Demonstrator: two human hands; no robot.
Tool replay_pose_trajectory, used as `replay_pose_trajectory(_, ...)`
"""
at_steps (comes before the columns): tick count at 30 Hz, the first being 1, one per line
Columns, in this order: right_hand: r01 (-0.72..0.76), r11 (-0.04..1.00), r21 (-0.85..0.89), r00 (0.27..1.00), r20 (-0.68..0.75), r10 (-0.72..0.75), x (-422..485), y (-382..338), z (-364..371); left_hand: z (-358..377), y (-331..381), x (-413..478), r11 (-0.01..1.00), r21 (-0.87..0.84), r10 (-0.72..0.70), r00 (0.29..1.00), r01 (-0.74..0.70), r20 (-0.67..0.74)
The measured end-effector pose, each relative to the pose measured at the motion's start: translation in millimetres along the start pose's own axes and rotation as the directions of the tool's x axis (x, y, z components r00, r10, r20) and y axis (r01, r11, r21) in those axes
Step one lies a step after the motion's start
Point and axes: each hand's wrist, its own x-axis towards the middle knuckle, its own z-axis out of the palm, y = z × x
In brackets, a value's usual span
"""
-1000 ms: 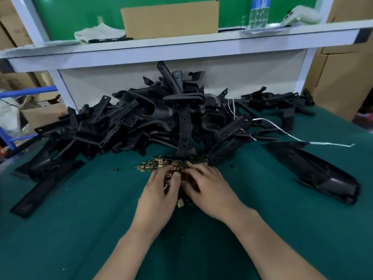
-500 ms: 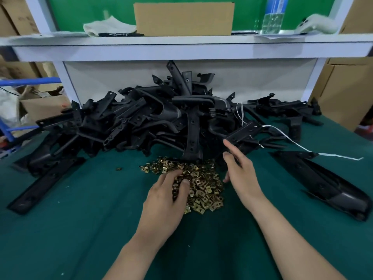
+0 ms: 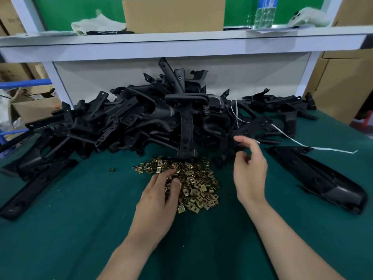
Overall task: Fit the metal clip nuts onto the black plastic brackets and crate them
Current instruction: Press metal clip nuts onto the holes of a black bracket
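Note:
A heap of gold metal clip nuts lies on the green table mat. Behind it a big tangle of black plastic brackets is piled against the back panel. My left hand rests on the left side of the nut heap, with its thumb and curled fingers pinching some nuts. Lifted just right of the heap, my right hand has loosely curled fingers that hold nothing. Its fingertips are close to a bracket at the front right of the pile. No crate is in view.
A long black moulded part lies at the right, a flat black bar at the left. A white strap trails off the pile. One stray nut lies left of the heap. A white shelf with a cardboard box overhangs the back.
My right hand left the nut heap and rose up and right toward the brackets. My left hand stayed on the nuts.

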Motion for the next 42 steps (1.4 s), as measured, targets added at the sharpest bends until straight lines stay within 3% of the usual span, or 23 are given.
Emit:
replay_pose_trajectory(4,0.110,0.993,-0.046,0.994,-0.017,-0.111,-4,-3,-1,0,0,-1,1.000,-0.009,-0.004,1.000,0.004,-0.012)
replay_pose_trajectory(7,0.257,0.950,-0.177,0.966,0.009,-0.260,-9,-8,-1,-1,0,-1,1.000,-0.013,0.000,1.000,0.000,-0.008)
replay_pose_trajectory(10,0.425,0.845,-0.325,0.885,-0.046,-0.463,-10,-14,-2,-1,0,-2,1.000,-0.010,0.002,1.000,-0.002,-0.010)
replay_pose_trajectory(13,0.524,0.794,-0.309,0.815,-0.087,-0.572,-6,-26,-9,-1,1,-1,1.000,-0.001,0.009,1.000,-0.009,-0.013)
replay_pose_trajectory(18,0.430,0.841,-0.328,0.890,-0.004,-0.456,-2,-49,-26,-1,1,-1,1.000,0.019,0.016,1.000,-0.016,-0.007)
replay_pose_trajectory(21,0.372,0.834,-0.407,0.925,0.234,-0.299,-2,-43,-31,-1,2,-1,1.000,0.024,0.017,1.000,-0.017,0.000)
replay_pose_trajectory(23,0.377,0.792,-0.480,0.887,0.433,-0.160,-10,-39,-28,-2,1,-2,0.999,0.028,0.017,1.000,-0.017,0.005)
replay_pose_trajectory(25,0.448,0.714,-0.538,0.844,0.518,-0.139,-20,-34,-21,-2,0,-1,0.999,0.033,0.016,1.000,-0.016,0.011)
replay_pose_trajectory(27,0.493,0.663,-0.564,0.838,0.513,-0.187,-23,-29,-15,-1,0,-1,0.999,0.039,0.014,1.000,-0.015,0.021)
replay_pose_trajectory(31,0.473,0.656,-0.589,0.848,0.505,-0.157,-21,-24,-14,-1,0,-3,0.998,0.058,0.030,0.999,-0.031,0.026)
replay_pose_trajectory(36,0.539,0.595,-0.596,0.801,0.581,-0.145,-19,-19,-16,0,-2,-2,0.996,0.076,0.038,0.999,-0.040,0.023)
replay_pose_trajectory(42,0.545,0.494,-0.677,0.822,0.548,-0.155,-17,-11,-10,0,-2,-2,0.984,0.154,0.086,0.995,-0.093,0.053)
